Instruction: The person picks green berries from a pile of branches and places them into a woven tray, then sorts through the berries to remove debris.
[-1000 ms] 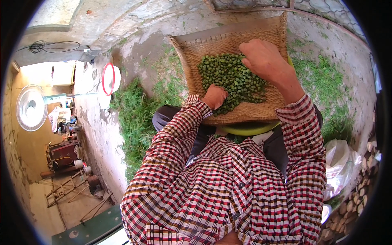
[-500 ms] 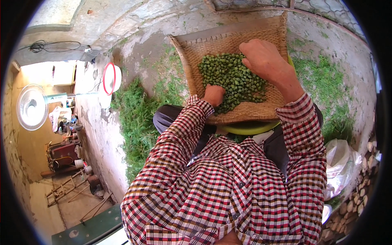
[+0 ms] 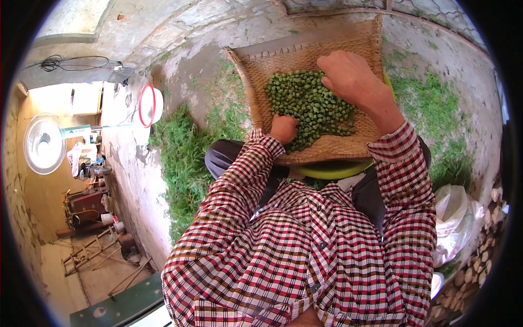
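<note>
A woven wicker winnowing tray lies tilted across my lap, with a layer of small round green pods heaped in its middle. At the near left side of the heap, my left hand is closed, its fingertips down against the pods and hidden. My right hand hovers over the right far side of the heap, its fingers bent together and pointing down. Whatever the fingers of either hand hold is hidden. Under the tray shows the rim of a yellow-green basin.
Cut feathery green plants lie on the ground to the left, and more greenery to the right. A white plastic sack stands near stacked firewood. A standing fan and a red-rimmed white bucket are at left.
My right hand has shifted very slightly left over the pods. My left hand stays nearly in place at the edge of the heap. The tray has not visibly moved.
</note>
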The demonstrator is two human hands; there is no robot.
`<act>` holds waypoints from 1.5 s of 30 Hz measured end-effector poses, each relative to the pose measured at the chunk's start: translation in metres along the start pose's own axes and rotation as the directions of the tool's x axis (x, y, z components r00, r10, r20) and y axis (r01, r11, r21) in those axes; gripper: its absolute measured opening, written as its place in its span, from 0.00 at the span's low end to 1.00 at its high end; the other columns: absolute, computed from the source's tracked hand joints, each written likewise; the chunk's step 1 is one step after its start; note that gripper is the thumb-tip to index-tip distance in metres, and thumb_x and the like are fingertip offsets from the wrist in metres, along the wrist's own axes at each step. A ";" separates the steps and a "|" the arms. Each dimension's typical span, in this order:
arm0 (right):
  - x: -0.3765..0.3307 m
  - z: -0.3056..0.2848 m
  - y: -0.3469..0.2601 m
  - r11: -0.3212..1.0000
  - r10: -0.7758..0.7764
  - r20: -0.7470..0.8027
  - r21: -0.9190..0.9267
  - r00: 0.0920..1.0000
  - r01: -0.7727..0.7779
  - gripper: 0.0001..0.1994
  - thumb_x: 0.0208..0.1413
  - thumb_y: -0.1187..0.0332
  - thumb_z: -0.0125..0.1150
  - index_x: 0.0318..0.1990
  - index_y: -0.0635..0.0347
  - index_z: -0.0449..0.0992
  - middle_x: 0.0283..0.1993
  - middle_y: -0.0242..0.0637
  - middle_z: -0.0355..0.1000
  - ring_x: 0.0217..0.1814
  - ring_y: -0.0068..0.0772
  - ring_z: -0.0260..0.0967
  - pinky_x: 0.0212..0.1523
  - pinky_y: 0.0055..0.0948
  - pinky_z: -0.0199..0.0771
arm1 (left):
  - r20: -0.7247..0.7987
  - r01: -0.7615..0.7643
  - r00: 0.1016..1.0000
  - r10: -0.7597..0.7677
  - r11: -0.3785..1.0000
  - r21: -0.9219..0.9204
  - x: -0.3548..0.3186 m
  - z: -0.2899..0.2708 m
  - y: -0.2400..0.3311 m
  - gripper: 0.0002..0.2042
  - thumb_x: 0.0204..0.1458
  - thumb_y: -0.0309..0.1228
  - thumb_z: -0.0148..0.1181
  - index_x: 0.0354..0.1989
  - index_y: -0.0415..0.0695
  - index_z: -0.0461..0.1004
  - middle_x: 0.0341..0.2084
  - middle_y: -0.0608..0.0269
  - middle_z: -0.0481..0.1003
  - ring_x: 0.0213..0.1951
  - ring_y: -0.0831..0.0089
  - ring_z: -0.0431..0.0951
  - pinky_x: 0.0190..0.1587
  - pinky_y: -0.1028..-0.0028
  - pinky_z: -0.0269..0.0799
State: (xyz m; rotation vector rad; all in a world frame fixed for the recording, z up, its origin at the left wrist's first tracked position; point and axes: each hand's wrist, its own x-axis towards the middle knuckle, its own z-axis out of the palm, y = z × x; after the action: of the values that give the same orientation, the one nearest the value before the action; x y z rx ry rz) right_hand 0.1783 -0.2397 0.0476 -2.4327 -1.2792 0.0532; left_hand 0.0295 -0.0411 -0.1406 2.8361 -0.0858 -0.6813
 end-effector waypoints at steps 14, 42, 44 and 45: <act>0.001 0.000 -0.001 0.999 0.033 0.065 -0.035 0.997 -0.031 0.09 0.44 0.70 0.58 0.27 0.65 0.66 0.27 0.47 0.66 0.36 0.49 0.65 0.36 0.43 0.66 | 0.055 0.100 0.994 -0.094 0.988 -0.115 0.005 -0.003 0.007 0.07 0.45 0.29 0.52 0.28 0.43 0.76 0.22 0.54 0.73 0.28 0.59 0.69 0.45 0.60 0.55; 0.002 0.003 -0.002 0.999 0.033 0.066 -0.033 0.997 -0.031 0.09 0.43 0.70 0.58 0.27 0.64 0.66 0.28 0.47 0.66 0.37 0.50 0.65 0.37 0.43 0.65 | 0.126 -0.118 0.987 0.097 0.978 0.171 -0.005 0.001 0.020 0.04 0.42 0.23 0.52 0.22 0.45 0.72 0.19 0.58 0.70 0.28 0.60 0.70 0.46 0.59 0.55; 0.002 0.003 -0.002 0.999 0.039 0.069 -0.027 0.997 -0.037 0.09 0.43 0.70 0.58 0.27 0.64 0.65 0.28 0.47 0.66 0.37 0.50 0.65 0.37 0.43 0.65 | 0.134 -0.124 0.986 0.096 0.968 0.219 -0.003 0.000 0.021 0.04 0.42 0.23 0.52 0.22 0.45 0.73 0.20 0.58 0.71 0.28 0.60 0.70 0.46 0.58 0.55; 0.002 0.002 -0.002 0.999 0.038 0.074 -0.027 0.997 -0.036 0.09 0.43 0.70 0.59 0.27 0.64 0.65 0.28 0.47 0.66 0.37 0.50 0.65 0.37 0.43 0.65 | 0.219 -0.106 0.975 0.048 0.959 0.262 0.001 -0.001 0.020 0.04 0.42 0.24 0.52 0.24 0.45 0.74 0.21 0.58 0.72 0.29 0.60 0.71 0.46 0.57 0.56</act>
State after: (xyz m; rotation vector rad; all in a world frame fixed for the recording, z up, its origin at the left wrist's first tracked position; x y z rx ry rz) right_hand 0.1772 -0.2363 0.0466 -2.4979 -1.2732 0.1394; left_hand 0.0306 -0.0607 -0.1358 2.9853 -0.3504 -1.0223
